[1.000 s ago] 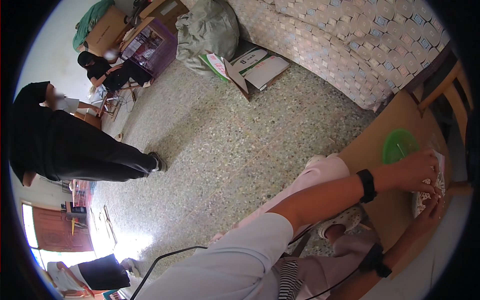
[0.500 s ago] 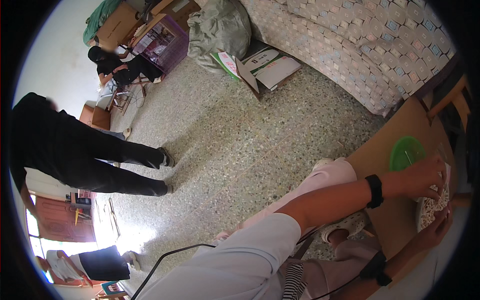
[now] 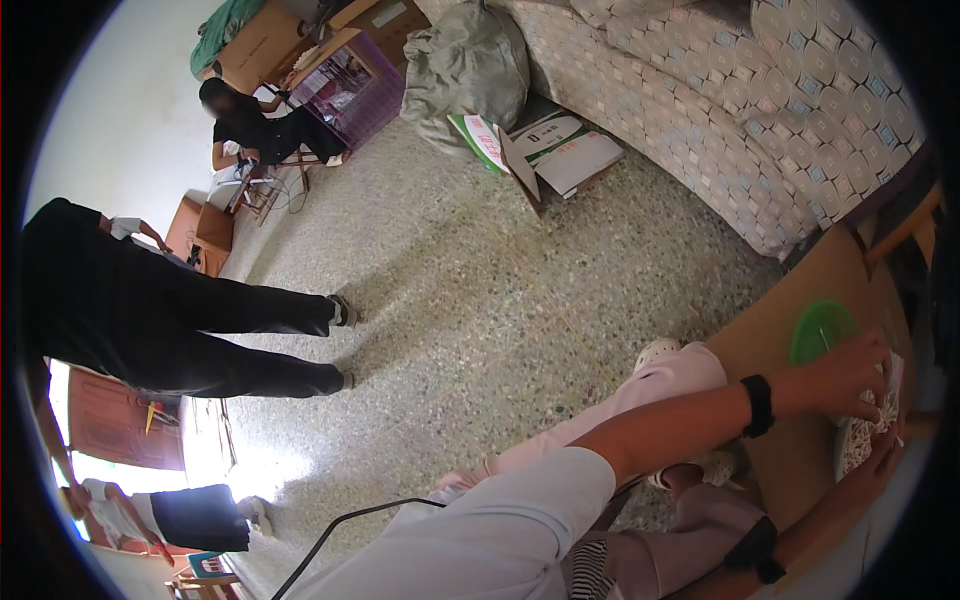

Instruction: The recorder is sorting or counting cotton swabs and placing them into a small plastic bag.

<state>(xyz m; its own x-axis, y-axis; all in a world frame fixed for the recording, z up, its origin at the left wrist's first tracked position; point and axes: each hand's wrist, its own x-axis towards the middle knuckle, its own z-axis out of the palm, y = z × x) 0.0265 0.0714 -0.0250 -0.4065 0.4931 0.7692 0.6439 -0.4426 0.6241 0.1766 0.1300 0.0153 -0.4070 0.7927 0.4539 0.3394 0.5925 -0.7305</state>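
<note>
At the right edge, a heap of short, thin white sticks (image 3: 857, 447) lies in a shallow, pale holder that is partly hidden. My left hand (image 3: 848, 378), with a black band at its wrist, reaches over the heap; its bent fingers close around some of the sticks. Against the near side of the same heap is my right hand (image 3: 880, 458), its fingers curled, with a few sticks at the fingertips. A round green dish (image 3: 822, 328) sits just beyond my left hand, with one thin white stick in it.
Brown board (image 3: 775, 335) lies under the dish. A patterned cloth (image 3: 720, 130) drapes down at the upper right. Flattened cartons (image 3: 570, 150) and a grey-green sack (image 3: 465, 75) rest on the speckled floor. A person in black (image 3: 150, 300) stands at left; others sit or stand farther off.
The whole view has shifted, so surroundings sit slightly farther right and lower. Both hands remain at the heap, and sticks now show at my right fingertips.
</note>
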